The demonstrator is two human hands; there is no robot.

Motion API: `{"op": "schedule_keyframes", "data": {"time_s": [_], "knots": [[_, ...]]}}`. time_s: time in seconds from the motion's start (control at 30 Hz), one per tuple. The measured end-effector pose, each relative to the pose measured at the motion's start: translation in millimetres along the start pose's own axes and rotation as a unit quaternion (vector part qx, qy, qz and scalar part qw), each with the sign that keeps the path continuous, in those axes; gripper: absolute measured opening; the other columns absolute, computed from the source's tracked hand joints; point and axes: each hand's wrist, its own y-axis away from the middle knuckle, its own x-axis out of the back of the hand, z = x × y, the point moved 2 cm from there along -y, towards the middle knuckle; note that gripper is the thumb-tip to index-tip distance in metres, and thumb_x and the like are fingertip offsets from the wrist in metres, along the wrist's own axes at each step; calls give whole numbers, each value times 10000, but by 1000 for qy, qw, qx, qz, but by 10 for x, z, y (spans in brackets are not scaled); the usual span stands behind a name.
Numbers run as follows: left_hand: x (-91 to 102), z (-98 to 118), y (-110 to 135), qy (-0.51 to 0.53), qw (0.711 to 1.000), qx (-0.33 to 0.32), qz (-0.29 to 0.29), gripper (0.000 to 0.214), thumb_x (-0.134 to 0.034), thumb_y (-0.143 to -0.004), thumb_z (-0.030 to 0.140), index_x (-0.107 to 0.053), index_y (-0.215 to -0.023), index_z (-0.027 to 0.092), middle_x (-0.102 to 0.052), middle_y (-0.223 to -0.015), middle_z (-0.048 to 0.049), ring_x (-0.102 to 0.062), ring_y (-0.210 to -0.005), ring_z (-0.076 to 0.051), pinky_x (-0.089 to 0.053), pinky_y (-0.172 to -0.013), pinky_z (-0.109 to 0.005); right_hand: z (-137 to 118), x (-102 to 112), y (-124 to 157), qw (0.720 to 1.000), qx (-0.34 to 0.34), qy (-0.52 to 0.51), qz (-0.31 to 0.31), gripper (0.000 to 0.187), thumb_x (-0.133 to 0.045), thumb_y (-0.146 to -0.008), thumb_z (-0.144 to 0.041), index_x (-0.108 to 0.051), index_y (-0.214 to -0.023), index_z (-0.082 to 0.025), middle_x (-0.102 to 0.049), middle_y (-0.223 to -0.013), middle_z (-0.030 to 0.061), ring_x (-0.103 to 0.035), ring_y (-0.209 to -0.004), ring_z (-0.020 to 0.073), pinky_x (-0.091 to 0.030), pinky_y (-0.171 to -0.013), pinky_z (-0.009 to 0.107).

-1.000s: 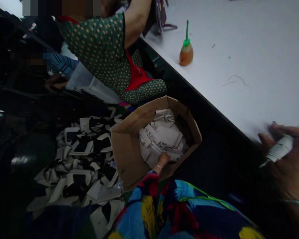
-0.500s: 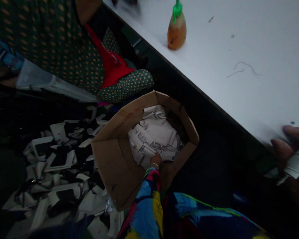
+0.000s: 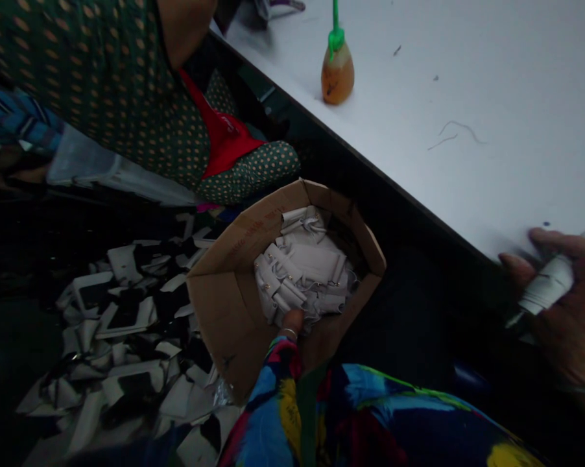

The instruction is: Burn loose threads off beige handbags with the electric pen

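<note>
Down in an open cardboard box (image 3: 219, 301) is my left hand (image 3: 292, 320), at the near edge of a heap of off-white leather-like pieces (image 3: 314, 259) with small metal studs. Its fingers are mostly hidden, so I cannot see whether they grip a piece. My right hand (image 3: 572, 305), partly cut off by the right edge of the view, is closed around a white-wrapped tool (image 3: 549, 284) with a thin tip pointing down-left. That hand is beside the edge of the white table (image 3: 467, 188), thumb and finger near the surface.
A bottle of amber liquid with a green nozzle (image 3: 338, 74) stands on the table, near loose threads (image 3: 462, 130). Off-white and black scraps (image 3: 127, 318) cover the floor at left. A co-worker in a dotted green garment (image 3: 112, 97) is close behind the box, beside a pale plastic crate (image 3: 107, 165).
My left hand has drawn back slightly toward me and to the left within the box. My right hand has come further into view, moving left with the white-wrapped tool.
</note>
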Motion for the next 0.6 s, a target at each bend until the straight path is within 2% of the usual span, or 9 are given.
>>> {"op": "schedule_keyframes", "data": {"time_s": [0.13, 0.2, 0.27, 0.33, 0.43, 0.53, 0.6], "knots": [[175, -214, 119, -72, 995, 69, 6, 258, -684, -989, 374, -671, -1080, 133, -675, -1067, -74, -664, -958, -201, -589, -872, -390, 45, -45, 14, 998, 43, -25, 31, 763, -378, -1008, -788, -671, -1336, -164, -690, -1201, 199, -645, -1100, 418, -478, -726, 459], [328, -210, 253, -88, 994, 59, 29, 260, -700, -969, 385, -667, -935, 129, -671, -980, -56, -652, -932, -197, -565, -892, -390, 65, -60, 28, 997, 60, -42, 31, 658, -426, -1040, -714, -647, -1339, -171, -682, -1192, 186, -626, -1101, 387, -467, -757, 436], [514, -131, 453, -90, 993, 26, 65, 357, -665, -966, 432, -623, -761, 143, -651, -894, -53, -633, -899, -196, -537, -903, -368, 68, -61, 37, 996, 74, -46, 21, 518, -495, -1064, -608, -628, -1324, -180, -674, -1163, 168, -606, -1081, 354, -449, -767, 405], [716, 16, 712, -80, 991, -19, 109, 475, -568, -978, 517, -568, -653, 171, -629, -845, -63, -618, -874, -203, -520, -877, -336, 60, -52, 36, 995, 89, -41, 13, 429, -526, -1080, -536, -617, -1302, -180, -669, -1123, 155, -596, -1042, 329, -425, -766, 381], [1019, 337, 1174, -58, 978, -95, 176, 551, -453, -968, 620, -562, -637, 194, -624, -853, -77, -616, -876, -223, -508, -833, -331, 52, -50, 19, 992, 115, -40, 22, 426, -481, -1113, -532, -614, -1279, -163, -670, -1069, 154, -604, -975, 310, -406, -755, 363], [1305, 749, 1663, -44, 957, -166, 233, 508, -493, -958, 588, -555, -633, 203, -624, -846, -76, -607, -883, -232, -494, -846, -344, 70, -82, 16, 987, 129, -83, 42, 459, -429, -1127, -546, -619, -1267, -153, -673, -1074, 163, -621, -960, 311, -426, -760, 357], [1478, 1048, 1988, -33, 937, -226, 265, 456, -546, -960, 505, -539, -616, 205, -614, -804, -62, -592, -838, -224, -488, -820, -345, 76, -78, 57, 978, 121, -160, 66, 462, -404, -1126, -547, -630, -1240, -161, -680, -1105, 162, -637, -1001, 321, -460, -798, 368]]}}
